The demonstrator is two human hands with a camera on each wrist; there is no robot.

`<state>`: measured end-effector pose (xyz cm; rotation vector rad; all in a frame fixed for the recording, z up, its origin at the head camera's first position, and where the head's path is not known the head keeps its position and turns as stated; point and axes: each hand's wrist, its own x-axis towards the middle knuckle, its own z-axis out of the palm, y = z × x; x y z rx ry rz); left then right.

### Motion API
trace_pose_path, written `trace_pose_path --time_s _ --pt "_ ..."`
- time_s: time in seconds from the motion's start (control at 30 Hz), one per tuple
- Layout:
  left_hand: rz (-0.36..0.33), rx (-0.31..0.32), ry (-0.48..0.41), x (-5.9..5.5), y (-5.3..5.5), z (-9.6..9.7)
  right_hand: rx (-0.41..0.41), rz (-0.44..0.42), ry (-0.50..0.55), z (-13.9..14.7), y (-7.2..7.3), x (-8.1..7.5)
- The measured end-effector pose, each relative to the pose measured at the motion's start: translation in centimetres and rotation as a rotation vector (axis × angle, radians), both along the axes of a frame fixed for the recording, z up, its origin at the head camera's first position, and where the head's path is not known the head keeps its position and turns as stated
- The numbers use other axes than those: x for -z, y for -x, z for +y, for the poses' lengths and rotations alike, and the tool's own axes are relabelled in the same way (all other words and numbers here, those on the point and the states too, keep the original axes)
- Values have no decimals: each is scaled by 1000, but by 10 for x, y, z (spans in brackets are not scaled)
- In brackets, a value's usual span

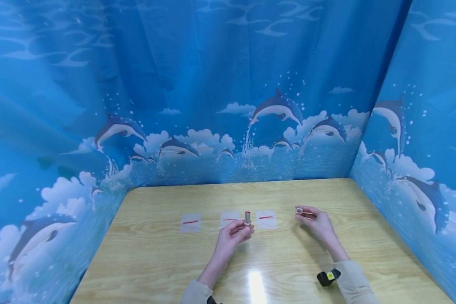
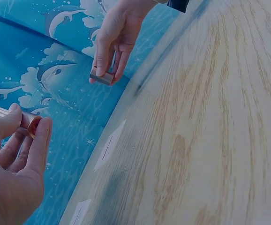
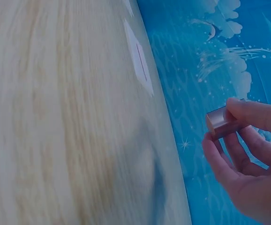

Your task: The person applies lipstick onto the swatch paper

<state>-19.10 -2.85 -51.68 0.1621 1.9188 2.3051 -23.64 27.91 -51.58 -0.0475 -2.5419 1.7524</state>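
In the head view my left hand [image 1: 233,237] pinches a silver lipstick tube [image 1: 247,218] that stands upright, with red at its top end. The left wrist view has this lipstick [image 2: 31,123] between thumb and fingers, its red end toward the fingertips. Off to the right, my right hand [image 1: 321,226] holds a short metallic lipstick cap [image 1: 299,210] by the thumb and fingertips. The open end of the cap faces left in the head view. From the right wrist, the cap [image 3: 223,121] looks squarish and shiny. Both hands are raised over the table, apart from each other.
Three pale paper squares lie in a row on the wooden table [image 1: 156,261], each with a red streak: the left paper [image 1: 190,228], the middle paper [image 1: 226,215], partly behind the left hand, and the right paper [image 1: 267,223]. A blue dolphin-print curtain [image 1: 213,93] surrounds the table.
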Motion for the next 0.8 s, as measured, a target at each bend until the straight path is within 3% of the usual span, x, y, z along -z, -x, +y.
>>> trace_pose_path --time_s 0.53,0.8 --pt "-8 7 11 -2 -3 1 -71 74 -23 -35 -5 -14" --pt "21 17 3 -1 -4 2 -100 90 62 -57 -8 -22"
